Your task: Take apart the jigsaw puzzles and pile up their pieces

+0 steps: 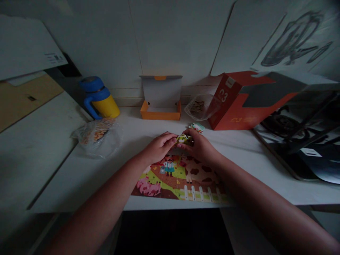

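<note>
The room is dim and poorly lit, and every colour looks muted. My grip point(183, 140) sits over a white tabletop point(265, 159) that spreads wide to either side and ends in a straight front edge nearer to me. Beyond the grip rise pale wall panels point(172, 35) with thin seams between them. Left of the grip, a second pale surface point(32, 148) meets the table along a dark line. A brown board point(21, 99) lies farther back. Under the table edge below the grip is deep shadow point(172, 230).

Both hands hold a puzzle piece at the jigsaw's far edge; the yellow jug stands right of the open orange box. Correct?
No: the head view shows the yellow jug left of the open orange box. Left hand and right hand hold the puzzle piece.
</note>
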A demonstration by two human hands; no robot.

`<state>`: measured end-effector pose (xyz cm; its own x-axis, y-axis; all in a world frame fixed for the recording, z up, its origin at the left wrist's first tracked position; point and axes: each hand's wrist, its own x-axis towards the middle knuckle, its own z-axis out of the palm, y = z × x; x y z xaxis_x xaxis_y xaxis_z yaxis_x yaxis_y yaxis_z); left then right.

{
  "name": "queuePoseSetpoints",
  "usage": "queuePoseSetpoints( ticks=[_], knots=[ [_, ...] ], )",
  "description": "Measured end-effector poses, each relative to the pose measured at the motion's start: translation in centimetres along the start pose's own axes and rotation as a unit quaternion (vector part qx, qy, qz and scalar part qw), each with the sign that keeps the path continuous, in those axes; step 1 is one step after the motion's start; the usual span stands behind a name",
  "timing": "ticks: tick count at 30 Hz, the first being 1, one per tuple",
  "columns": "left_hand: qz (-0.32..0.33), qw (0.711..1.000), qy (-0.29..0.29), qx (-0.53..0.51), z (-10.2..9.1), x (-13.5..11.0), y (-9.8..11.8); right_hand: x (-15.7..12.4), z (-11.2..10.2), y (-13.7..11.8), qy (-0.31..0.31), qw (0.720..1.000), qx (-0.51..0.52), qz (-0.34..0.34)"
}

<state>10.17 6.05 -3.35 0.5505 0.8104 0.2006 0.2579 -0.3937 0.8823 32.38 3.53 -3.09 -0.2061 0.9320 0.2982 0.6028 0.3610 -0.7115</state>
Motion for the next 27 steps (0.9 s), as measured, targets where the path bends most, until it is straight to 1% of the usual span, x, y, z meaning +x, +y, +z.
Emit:
queuePoseSetpoints(
  ticks=[1,3,4,6,8,10,15,17,19,21,23,25,27],
  knots=[
    [0.005,1.0,0.006,-0.004,0.0,0.1,-0.1,0.1,-0.1,0.0,0.005,1.0,-0.013,-0.005],
    [-0.014,0.999,0.027,-0.027,0.1,0.2,-0.4,0.2,-0.2,0.0,0.011,0.999,-0.045,-0.011],
    [-0.028,0.998,0.04,-0.042,0.2,0.3,-0.5,0.2,-0.2,0.1,0.004,0.998,-0.064,-0.016],
    [-0.047,0.995,0.054,-0.066,0.3,0.4,-0.8,0.3,0.0,0.4,-0.03,0.993,-0.106,-0.032],
    [-0.055,0.994,0.045,-0.087,0.5,0.4,-0.9,0.3,0.3,0.8,-0.07,0.987,-0.136,-0.052],
    [-0.054,0.993,0.022,-0.107,0.7,0.4,-0.8,0.2,0.6,1.1,-0.087,0.984,-0.145,-0.065],
    [-0.037,0.989,-0.03,-0.138,1.2,0.2,-0.5,-0.1,0.7,1.0,-0.084,0.984,-0.139,-0.076],
    [-0.03,0.988,-0.039,-0.147,1.2,0.1,-0.4,-0.1,0.5,0.7,-0.092,0.984,-0.133,-0.077],
    [-0.03,0.988,-0.039,-0.149,1.0,0.0,-0.4,0.0,0.0,0.5,-0.09,0.987,-0.119,-0.057],
    [-0.038,0.99,-0.022,-0.134,0.7,0.0,-0.4,0.4,-0.6,0.7,-0.053,0.994,-0.093,-0.006],
    [-0.05,0.992,0.003,-0.116,0.4,0.0,-0.6,0.8,-1.3,1.5,0.015,0.997,-0.04,0.067],
    [-0.059,0.993,0.024,-0.103,0.1,0.0,-0.9,1.2,-1.9,2.7,0.08,0.987,0.044,0.135],
    [-0.061,0.993,0.037,-0.091,-0.2,0.1,-1.2,1.6,-2.4,3.9,0.127,0.967,0.127,0.18]
  ],
)
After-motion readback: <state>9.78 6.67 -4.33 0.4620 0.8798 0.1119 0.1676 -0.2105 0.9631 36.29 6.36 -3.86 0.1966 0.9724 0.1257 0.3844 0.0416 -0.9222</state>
